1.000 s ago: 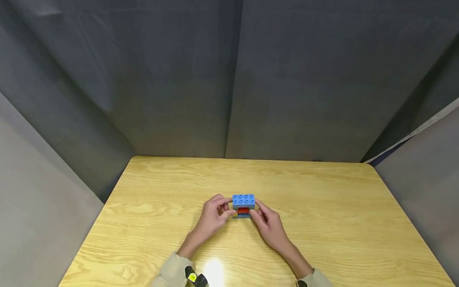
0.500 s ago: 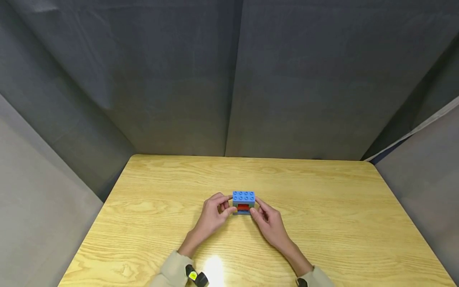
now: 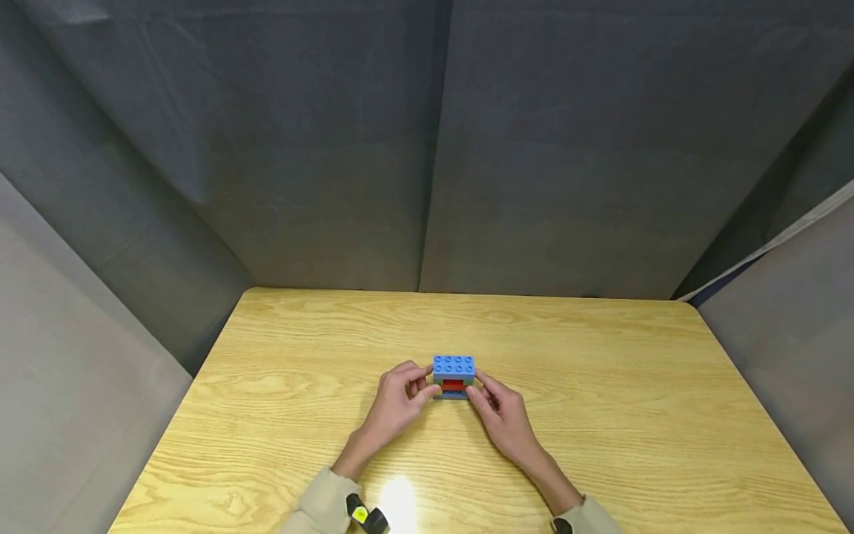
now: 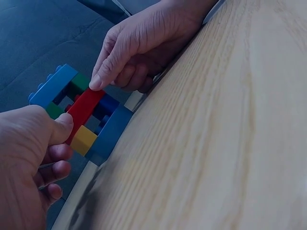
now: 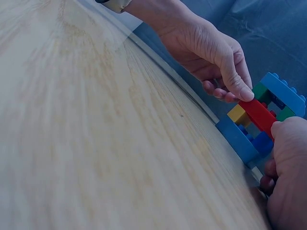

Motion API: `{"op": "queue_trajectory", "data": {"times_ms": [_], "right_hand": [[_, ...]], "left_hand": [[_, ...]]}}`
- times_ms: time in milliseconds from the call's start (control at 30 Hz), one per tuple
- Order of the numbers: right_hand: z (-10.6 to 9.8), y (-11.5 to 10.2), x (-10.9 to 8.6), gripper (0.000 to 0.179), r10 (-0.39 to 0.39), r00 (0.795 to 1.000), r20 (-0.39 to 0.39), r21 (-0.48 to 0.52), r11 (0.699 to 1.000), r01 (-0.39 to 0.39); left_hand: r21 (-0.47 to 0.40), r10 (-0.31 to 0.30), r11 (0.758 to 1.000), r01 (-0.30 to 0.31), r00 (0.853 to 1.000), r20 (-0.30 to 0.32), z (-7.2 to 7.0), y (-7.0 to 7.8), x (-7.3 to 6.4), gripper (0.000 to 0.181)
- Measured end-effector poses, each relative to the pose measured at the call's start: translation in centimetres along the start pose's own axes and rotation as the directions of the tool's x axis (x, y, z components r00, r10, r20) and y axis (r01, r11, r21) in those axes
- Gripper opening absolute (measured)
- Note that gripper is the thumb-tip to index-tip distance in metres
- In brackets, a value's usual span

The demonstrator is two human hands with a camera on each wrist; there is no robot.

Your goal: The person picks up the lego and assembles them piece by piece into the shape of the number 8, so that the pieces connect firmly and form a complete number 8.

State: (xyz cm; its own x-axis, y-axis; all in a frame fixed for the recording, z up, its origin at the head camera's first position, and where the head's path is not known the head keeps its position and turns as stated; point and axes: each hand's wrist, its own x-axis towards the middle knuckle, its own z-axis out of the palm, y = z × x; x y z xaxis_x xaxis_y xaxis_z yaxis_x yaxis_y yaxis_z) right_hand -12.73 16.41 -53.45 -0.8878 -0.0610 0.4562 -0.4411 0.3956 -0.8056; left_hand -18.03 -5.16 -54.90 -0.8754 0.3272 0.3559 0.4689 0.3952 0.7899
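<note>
A stack of toy building bricks stands on the table, topped by a light blue brick with studs up. Beneath it, the left wrist view shows green bricks, then a long red brick. Lower down, a yellow brick and a dark blue brick flank a gap above the blue base brick. My left hand grips the stack's left end, thumb on the red brick's front. The right hand holds the opposite end likewise. Fingertips behind the stack are hidden.
The wood-grain table extends around the stack on all sides. Dark grey curtains hang behind its far edge, and paler grey panels flank both sides. A bright light reflection lies between the forearms.
Over the first half second, the stack shifts slightly away from me, with both hands keeping hold of its ends. Since then, hardly anything has moved.
</note>
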Motion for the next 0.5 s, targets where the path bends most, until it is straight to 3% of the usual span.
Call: {"op": "queue_trajectory", "data": {"times_ms": [500], "right_hand": [[0.03,-0.02,0.08,0.031,-0.018,1.000,-0.020,-0.015,1.000,0.018]], "left_hand": [[0.003,0.010,1.000,-0.010,1.000,-0.011,0.12,0.18,-0.07,0.033]]}}
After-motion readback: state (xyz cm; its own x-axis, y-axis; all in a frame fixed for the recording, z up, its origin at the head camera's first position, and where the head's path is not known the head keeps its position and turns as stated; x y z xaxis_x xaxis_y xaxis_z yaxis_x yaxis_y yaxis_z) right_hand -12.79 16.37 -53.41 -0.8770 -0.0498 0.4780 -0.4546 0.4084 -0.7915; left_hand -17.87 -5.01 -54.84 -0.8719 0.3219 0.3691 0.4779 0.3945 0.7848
